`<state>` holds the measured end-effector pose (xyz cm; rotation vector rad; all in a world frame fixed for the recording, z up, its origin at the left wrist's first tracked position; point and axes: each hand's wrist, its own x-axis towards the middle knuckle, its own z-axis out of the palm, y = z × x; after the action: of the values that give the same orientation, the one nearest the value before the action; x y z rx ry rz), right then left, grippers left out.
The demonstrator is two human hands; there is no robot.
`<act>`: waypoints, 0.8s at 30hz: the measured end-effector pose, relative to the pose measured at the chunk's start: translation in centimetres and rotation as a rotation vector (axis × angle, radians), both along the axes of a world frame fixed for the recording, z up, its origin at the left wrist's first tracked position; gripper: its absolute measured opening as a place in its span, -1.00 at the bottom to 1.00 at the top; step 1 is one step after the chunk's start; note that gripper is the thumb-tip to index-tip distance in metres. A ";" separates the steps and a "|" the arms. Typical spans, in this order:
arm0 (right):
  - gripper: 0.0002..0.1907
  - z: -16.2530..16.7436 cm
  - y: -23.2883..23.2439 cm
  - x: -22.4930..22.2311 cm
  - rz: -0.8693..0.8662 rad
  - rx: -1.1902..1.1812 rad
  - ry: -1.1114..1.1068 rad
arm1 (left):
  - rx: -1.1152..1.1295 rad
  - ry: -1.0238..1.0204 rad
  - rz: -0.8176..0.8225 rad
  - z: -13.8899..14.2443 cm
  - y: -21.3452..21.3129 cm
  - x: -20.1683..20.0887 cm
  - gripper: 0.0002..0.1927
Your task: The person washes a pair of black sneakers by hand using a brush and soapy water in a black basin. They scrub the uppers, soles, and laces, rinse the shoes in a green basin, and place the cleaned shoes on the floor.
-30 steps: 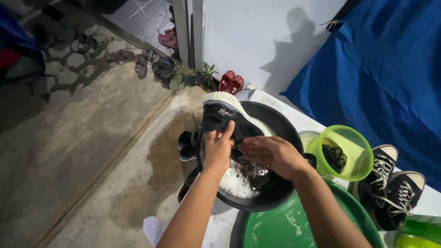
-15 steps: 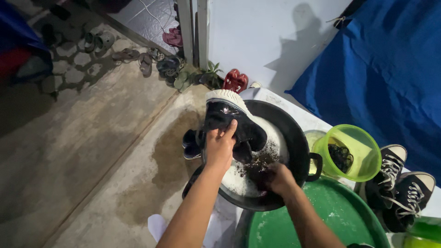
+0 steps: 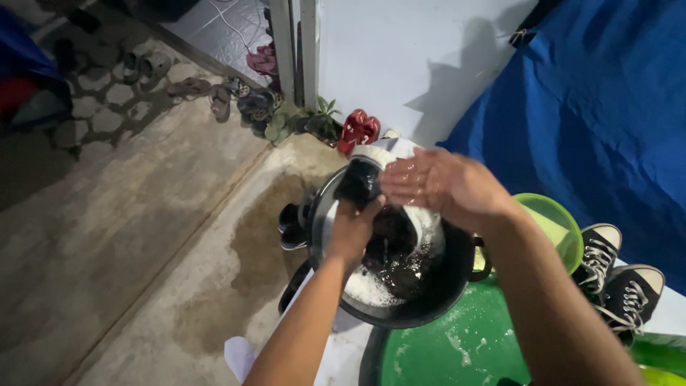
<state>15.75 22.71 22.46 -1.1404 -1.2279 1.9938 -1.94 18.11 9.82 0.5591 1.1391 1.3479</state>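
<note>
Gripping a wet black sneaker [image 3: 371, 207] by its heel end, left hand [image 3: 351, 230] clenched around the fabric and holding it tilted over the black basin [image 3: 436, 297]. Hovering just above that sneaker, right hand [image 3: 437, 184] wet and glistening, fingers spread and grasping nothing. Dripping into the basin, suds and dark water [image 3: 389, 275] pooling beneath the sneaker's white sole. Sitting just beside the basin, toward the blue tarp [image 3: 600, 107], a lime-green bowl [image 3: 561, 229]. Lying beyond that bowl, farther from the basin, a pair of black lace-up sneakers [image 3: 618, 279] with white toe caps. Showing below the basin, nearest the camera, a large green tub [image 3: 457, 350] flecked with foam. Resting against the basin's far side on wet concrete, another dark shoe [image 3: 291, 225]. Standing behind the basin by the white wall [image 3: 400, 64], red sandals [image 3: 359, 129] and a small green plant [image 3: 323, 114]. Scattering well beyond the basin along the stone path, several worn sandals [image 3: 218, 96].
</note>
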 end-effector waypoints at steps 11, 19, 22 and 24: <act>-0.58 -6.0 -2.6 5.8 -0.263 0.078 0.136 | -0.235 0.190 -0.046 5.3 0.4 0.6 -0.31; -0.63 -15.9 -6.9 3.0 -0.679 -0.580 0.026 | -0.060 0.152 0.069 6.6 2.8 -2.4 -0.39; -0.70 -16.4 -7.0 1.9 -0.714 -0.681 0.177 | -0.040 -0.057 0.080 5.8 3.2 -2.9 -0.43; -0.73 -16.6 -6.7 2.3 -0.632 -0.601 0.419 | -0.059 -0.089 0.076 5.3 3.0 -2.8 -0.42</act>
<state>18.03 15.99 5.90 -1.0976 -0.0186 1.9698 -4.78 21.13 15.11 0.4132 1.1332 1.3863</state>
